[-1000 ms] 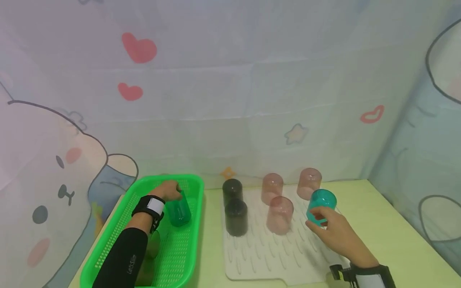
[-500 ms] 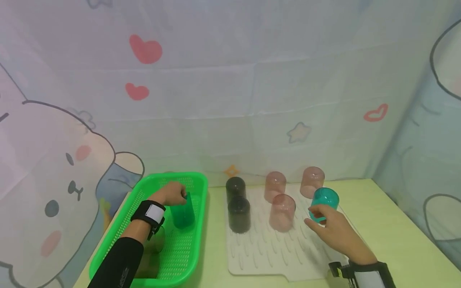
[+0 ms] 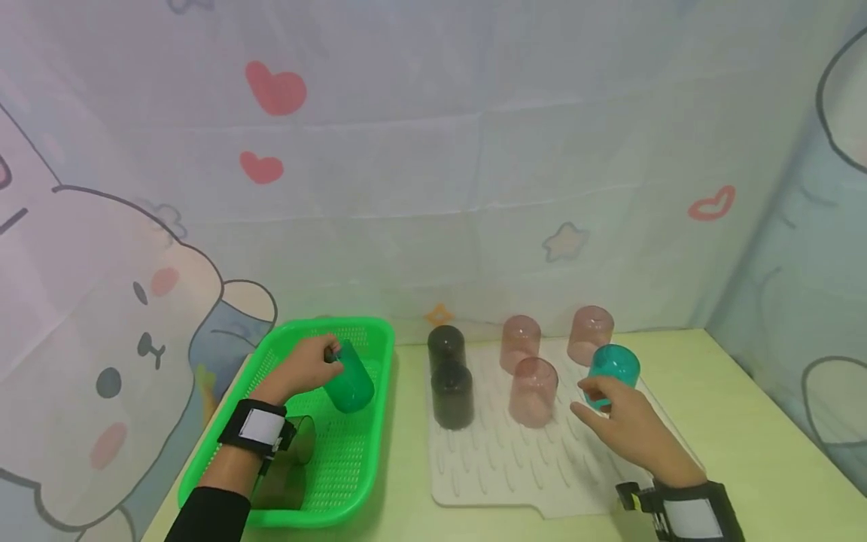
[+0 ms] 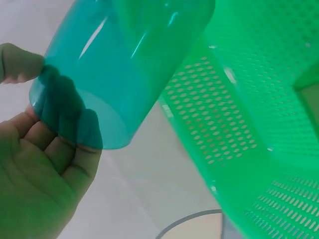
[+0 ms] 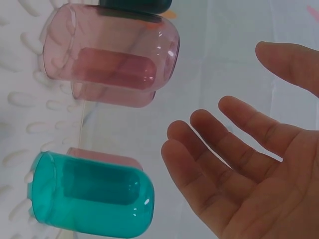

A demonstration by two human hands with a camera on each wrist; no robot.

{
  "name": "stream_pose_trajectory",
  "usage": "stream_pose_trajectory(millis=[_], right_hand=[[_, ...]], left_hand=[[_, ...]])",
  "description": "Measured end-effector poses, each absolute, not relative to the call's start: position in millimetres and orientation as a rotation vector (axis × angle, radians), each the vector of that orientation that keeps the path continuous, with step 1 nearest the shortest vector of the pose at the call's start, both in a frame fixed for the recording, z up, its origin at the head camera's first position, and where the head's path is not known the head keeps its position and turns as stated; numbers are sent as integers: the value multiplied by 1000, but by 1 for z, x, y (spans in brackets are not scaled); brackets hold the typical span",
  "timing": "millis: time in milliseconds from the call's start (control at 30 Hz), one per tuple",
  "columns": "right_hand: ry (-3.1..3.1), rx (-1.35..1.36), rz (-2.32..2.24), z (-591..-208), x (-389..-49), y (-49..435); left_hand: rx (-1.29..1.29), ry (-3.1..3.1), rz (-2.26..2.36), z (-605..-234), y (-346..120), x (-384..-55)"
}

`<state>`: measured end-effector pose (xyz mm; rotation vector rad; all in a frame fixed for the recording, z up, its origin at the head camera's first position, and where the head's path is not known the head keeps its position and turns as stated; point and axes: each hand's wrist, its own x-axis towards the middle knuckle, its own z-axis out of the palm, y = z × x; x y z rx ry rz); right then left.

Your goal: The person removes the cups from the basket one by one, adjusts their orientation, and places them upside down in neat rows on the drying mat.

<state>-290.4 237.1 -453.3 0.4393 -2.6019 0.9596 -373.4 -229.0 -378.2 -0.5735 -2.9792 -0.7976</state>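
My left hand [image 3: 308, 369] pinches a teal see-through cup [image 3: 352, 384] by its rim, over the green basket [image 3: 318, 518]. In the left wrist view, the thumb is outside this cup [image 4: 114, 74] and the fingertips show through its wall. The cup is tilted, its base pointing down and right in the head view. On the right, my right hand [image 3: 626, 425] has its fingers loosely bent and holds nothing. Just beyond it another teal cup [image 3: 616, 365] stands upside down on a white draining mat [image 3: 501, 482]; the right wrist view shows a gap between fingertips and cup.
Several upturned cups share the mat: pink ones, such as a pink cup [image 3: 533, 391], and two dark grey ones, the front dark cup [image 3: 452, 395] among them. Brownish cups [image 3: 281, 489] lie in the basket beneath my left forearm. A printed cloth [image 3: 420, 150] hangs behind the table.
My left hand has raised the teal cup a little and tipped it, so its base swings toward the right. The right hand stays nearly still beside the other teal cup.
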Motion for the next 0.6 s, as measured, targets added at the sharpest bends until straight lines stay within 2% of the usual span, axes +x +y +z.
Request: stream_pose_trajectory(millis=[333,600], right_hand=[[-2615,438,956,-452,-289,233],[-2546,509,1082,-450,-287,223]], left_hand=[[-569,-2726,-850,-362,-204,-325],[-629,-2534,-1031,-373,-160,-294]])
